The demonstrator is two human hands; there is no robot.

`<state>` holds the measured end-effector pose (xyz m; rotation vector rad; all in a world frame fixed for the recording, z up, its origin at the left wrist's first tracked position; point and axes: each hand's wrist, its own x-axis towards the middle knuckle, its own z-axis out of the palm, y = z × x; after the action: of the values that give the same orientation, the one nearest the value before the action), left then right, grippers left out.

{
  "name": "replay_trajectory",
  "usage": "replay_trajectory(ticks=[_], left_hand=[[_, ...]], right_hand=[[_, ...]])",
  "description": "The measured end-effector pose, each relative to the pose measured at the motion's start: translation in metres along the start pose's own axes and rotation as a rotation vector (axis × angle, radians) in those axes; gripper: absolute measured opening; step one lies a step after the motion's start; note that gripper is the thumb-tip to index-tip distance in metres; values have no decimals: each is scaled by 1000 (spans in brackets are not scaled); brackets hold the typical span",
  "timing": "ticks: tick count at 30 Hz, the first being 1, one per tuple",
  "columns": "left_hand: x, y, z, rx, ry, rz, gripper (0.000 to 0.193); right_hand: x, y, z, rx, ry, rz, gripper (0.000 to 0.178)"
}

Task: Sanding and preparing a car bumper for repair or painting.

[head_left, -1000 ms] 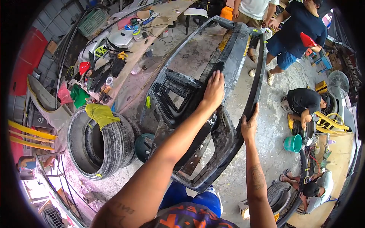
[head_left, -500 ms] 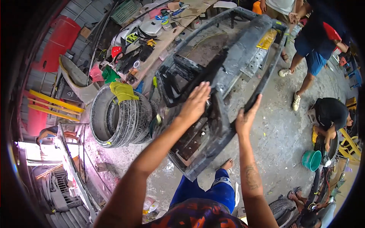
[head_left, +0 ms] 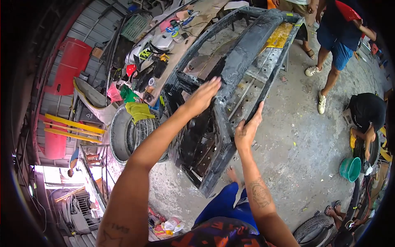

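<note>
Holding the long grey-black car bumper (head_left: 236,61), at twelve o'clock, by its edge is the right hand (head_left: 249,131); toward ten o'clock from there, the flat left hand (head_left: 202,98) is on or just above the bumper.

Concrete floor (head_left: 288,164): spreads below the grip; tyres (head_left: 147,131) stand left of the left hand (head_left: 203,99), a green bucket (head_left: 350,169) well right of the right hand (head_left: 249,131).
Tyres: yellow cloth (head_left: 140,112) draped on top.
Workbench (head_left: 181,51): beyond the left hand, to its left; a jar (head_left: 177,38), a tape roll (head_left: 151,82) and black parts (head_left: 158,68) lie on it.
</note>
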<state>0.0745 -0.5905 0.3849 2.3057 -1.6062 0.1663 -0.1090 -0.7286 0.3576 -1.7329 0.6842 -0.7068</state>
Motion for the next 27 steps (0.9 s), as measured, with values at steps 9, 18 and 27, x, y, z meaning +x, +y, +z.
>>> replay_trajectory(ticks=[9, 18, 27], left_hand=[[-31, 2, 8, -164, 1, -29, 44], [113, -42, 66, -236, 355, -134, 34], [89, -54, 49, -193, 369, -336, 34]], right_hand=[[0, 3, -5, -19, 14, -45, 88], [2, 12, -4, -69, -42, 48, 86], [-5, -25, 7, -113, -124, 5, 82]])
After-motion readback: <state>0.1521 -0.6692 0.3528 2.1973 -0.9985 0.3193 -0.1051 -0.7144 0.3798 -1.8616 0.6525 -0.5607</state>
